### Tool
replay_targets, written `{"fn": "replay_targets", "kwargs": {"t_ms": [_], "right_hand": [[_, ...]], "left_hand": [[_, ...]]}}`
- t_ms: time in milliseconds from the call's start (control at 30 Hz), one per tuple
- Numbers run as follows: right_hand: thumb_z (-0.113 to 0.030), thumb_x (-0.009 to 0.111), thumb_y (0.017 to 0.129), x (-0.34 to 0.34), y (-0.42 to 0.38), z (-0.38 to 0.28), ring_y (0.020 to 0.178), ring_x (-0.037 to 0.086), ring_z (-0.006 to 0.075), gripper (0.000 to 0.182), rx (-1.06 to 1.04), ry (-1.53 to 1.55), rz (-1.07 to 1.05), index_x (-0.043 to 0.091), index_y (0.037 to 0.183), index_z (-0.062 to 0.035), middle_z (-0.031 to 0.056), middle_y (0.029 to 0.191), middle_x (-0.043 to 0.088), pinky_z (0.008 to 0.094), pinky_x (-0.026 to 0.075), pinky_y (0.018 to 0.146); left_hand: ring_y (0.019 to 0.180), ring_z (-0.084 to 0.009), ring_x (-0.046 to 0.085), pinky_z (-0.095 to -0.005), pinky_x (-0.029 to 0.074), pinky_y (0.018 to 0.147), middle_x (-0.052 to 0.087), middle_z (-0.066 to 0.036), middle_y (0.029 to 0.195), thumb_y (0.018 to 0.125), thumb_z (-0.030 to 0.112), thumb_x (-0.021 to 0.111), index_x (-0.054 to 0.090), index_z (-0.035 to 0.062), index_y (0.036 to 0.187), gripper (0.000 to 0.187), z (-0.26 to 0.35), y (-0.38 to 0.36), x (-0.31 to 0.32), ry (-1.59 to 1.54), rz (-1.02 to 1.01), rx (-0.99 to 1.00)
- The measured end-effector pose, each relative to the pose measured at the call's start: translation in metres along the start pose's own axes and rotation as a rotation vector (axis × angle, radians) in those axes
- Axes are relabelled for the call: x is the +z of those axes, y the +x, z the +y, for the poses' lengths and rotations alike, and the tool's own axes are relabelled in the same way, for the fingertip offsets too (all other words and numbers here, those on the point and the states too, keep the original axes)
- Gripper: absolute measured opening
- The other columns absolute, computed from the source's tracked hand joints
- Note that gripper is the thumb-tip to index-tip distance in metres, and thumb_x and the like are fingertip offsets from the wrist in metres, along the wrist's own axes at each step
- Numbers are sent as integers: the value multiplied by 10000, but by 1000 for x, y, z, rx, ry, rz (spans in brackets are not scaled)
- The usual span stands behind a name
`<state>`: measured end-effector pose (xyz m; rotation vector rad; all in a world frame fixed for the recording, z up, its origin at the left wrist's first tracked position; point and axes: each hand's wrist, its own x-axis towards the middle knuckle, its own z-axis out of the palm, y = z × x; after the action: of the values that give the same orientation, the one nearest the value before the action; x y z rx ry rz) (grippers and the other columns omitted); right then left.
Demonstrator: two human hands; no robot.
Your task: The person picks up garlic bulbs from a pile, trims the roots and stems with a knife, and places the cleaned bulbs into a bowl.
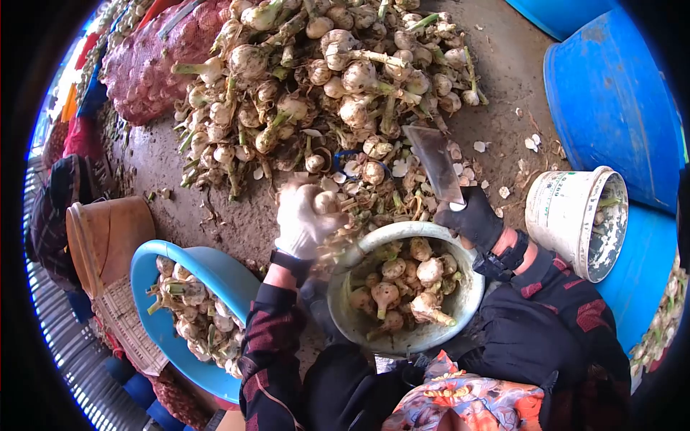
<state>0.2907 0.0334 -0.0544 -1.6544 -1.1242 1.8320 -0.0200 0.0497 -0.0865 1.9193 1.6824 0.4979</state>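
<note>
My left hand, in a white glove and blurred by motion, is closed around a garlic bulb left of the bucket's rim. My right hand, in a dark glove, grips a broad-bladed knife. Its blade points up and to the left, above the scraps on the ground; the handle is mostly hidden in my fist. Between my legs stands a pale round bucket holding several garlic bulbs with short stems. Beyond my hands lies a large heap of garlic, many bulbs with stems and roots.
A light blue basin with garlic tilts at lower left, beside a brown bucket. A stuffed red mesh sack lies at upper left. On the right are a white bucket on its side and a big blue tub. Peel scraps litter the ground.
</note>
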Motion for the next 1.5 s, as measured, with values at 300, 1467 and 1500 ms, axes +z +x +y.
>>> {"fn": "replay_targets", "kwargs": {"t_ms": [300, 1467, 1500], "right_hand": [[-169, 707, 639, 27, -12, -36, 596, 589, 323, 186, -833, -800, -25, 568, 724, -81, 103, 649, 556, 411, 467, 517], [-103, 672, 721, 21, -12, -21, 546, 565, 153, 114, -472, -365, 36, 576, 689, -51, 97, 609, 571, 315, 443, 516], [-110, 708, 721, 28, -15, -22, 563, 536, 118, 142, -517, -256, -56, 579, 697, -56, 59, 619, 572, 301, 443, 538]], "left_hand": [[869, -178, 598, -307, 485, 811, 609, -50, 908, 706, 160, 745, 448, 10, 1172, 573, 53, -16, -10, -580, 1, 5], [572, -165, 545, -301, 449, 546, 553, -57, 732, 795, 562, 612, 499, -7, 1115, 662, 115, -23, -19, -1617, -141, -289], [660, -201, 582, -385, 512, 692, 556, -61, 755, 804, 579, 586, 498, 3, 1133, 670, 115, -19, -21, -1693, -87, -347]]}}
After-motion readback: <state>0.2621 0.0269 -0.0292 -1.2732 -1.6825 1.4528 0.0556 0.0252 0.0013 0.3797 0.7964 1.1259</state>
